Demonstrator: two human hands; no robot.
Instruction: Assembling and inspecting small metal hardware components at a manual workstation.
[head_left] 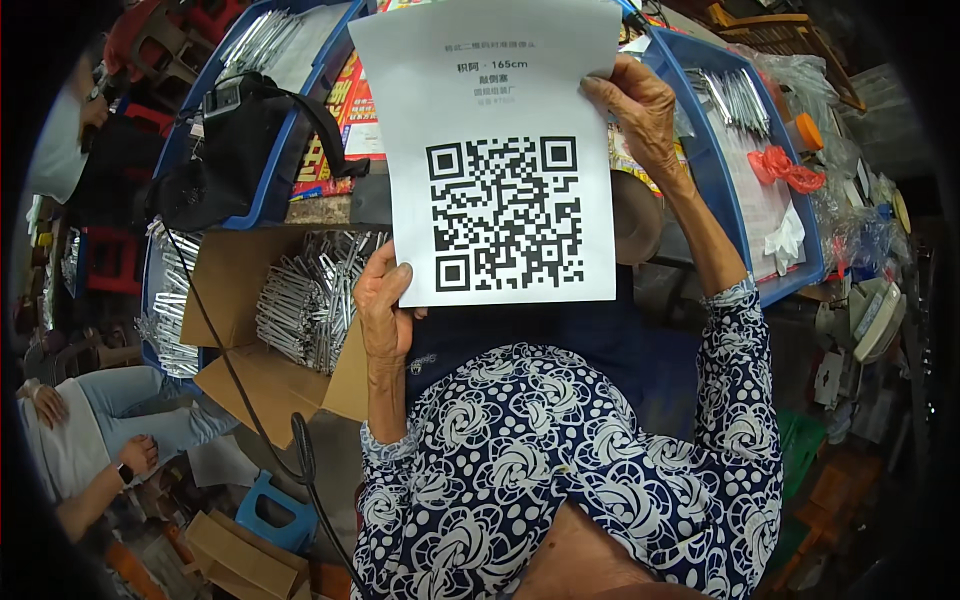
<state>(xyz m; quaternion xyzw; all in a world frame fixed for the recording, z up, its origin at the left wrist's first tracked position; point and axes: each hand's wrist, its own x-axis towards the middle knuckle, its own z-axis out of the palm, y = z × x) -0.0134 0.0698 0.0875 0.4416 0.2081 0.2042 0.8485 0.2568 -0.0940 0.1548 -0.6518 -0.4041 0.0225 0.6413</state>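
Observation:
A white sheet of paper [410, 120] printed with a large black square code and a few lines of text is held up over the front edge of the table. My left hand [384, 300] pinches its lower left corner, thumb on the printed side. Higher up, my right hand [640, 115] grips the sheet's right edge, the thumb in front and the other fingers partly behind it. The paper hides much of the tabletop beyond it. Just left of my left hand stands an open cardboard box [235, 285] full of thin silvery metal pieces [305, 310].
Blue trays [712, 175] [262, 200] flank the table, holding metal rods, a red plastic bag [785, 168] and a black bag [240, 150] with a strap. A black cable [240, 385] hangs at left. Another person [100, 430] sits at the lower left, near a blue stool [278, 512].

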